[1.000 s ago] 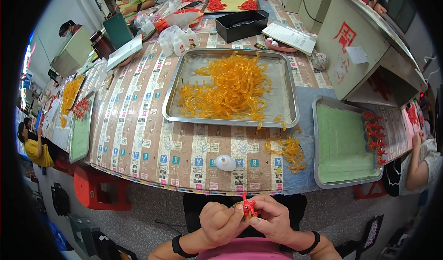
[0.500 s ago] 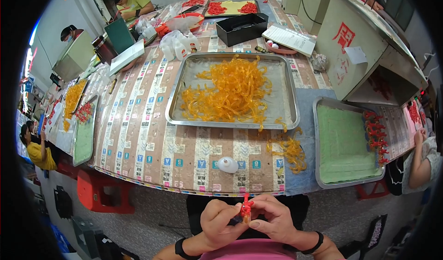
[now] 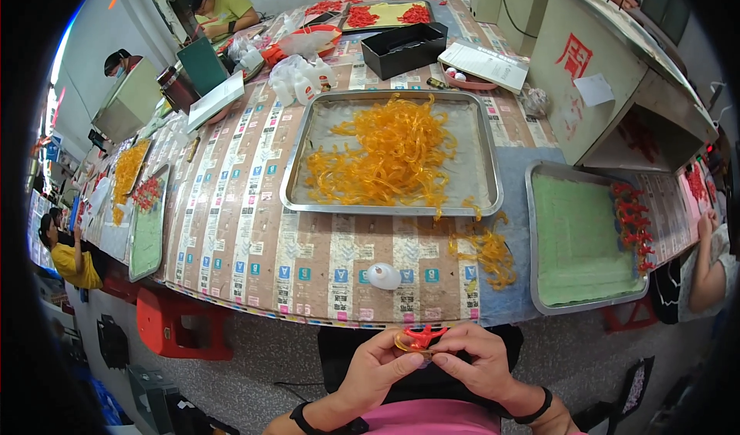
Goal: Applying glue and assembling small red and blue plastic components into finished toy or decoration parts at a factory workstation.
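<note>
Just past the table's near edge, my left hand [image 3: 376, 367] and my right hand [image 3: 472, 360] pinch a small red plastic figure [image 3: 425, 335] between them. Along its underside curves a translucent amber strip [image 3: 406, 346], held at its ends by my fingertips. How the strip joins the figure is hidden by my fingers. On the table ahead lies a white squeeze bottle [image 3: 383, 276]. Beyond it, a metal tray [image 3: 385, 210] holds a heap of curly amber strips [image 3: 397, 153]. More loose amber strips [image 3: 492, 256] lie beside the tray's near right corner.
At right, a green-lined tray [image 3: 582, 242] carries a row of red figures [image 3: 634, 223]. A grey metal box [image 3: 609, 88] stands behind it. Farther back are a black bin [image 3: 405, 49] and white bottles [image 3: 301, 82]. A red stool [image 3: 181, 325] is at left. Other people sit around the table.
Both hands have turned the red figure from upright to lying sideways. The amber strip now shows as a curve beneath it. My view has shifted slightly.
</note>
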A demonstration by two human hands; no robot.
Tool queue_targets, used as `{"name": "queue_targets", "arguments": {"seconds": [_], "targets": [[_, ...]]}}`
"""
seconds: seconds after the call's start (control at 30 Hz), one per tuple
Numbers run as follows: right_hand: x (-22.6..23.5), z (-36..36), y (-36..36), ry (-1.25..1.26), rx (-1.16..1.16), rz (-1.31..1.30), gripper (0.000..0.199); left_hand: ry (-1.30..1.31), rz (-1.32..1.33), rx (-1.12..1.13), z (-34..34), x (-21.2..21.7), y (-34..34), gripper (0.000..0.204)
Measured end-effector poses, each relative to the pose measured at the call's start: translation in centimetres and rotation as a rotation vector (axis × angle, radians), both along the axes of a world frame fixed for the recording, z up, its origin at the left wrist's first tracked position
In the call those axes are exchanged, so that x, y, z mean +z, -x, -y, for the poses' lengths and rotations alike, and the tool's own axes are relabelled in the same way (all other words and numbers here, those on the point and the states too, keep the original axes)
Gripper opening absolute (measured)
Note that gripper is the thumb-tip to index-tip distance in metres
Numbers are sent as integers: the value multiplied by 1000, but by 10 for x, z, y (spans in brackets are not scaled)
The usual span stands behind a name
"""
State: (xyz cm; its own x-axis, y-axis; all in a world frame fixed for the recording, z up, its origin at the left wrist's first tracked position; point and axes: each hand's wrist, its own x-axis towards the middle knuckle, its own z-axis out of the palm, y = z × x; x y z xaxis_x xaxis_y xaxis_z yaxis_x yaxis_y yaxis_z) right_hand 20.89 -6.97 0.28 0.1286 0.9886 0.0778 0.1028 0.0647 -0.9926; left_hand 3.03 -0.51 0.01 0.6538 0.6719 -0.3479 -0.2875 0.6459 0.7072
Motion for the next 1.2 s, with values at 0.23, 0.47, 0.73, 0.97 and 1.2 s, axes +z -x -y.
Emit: {"name": "queue_targets", "arguments": {"seconds": [0.23,0.47,0.73,0.97,1.2], "targets": [[-2,-1,-7,99,36,-168,14,177,37,-40,-1,5,-2,28],[2,1,-10,88,63,-181,14,215,-9,-55,-3,11,-8,23],[1,0,-7,70,58,-189,13,218,4,-32,-4,9,-8,24],[1,-3,-6,156,38,-439,13,522,205,-116,-11,1,-4,33],[4,-4,-5,164,-32,-331,12,264,90,-81,-10,6,-8,35]]}}
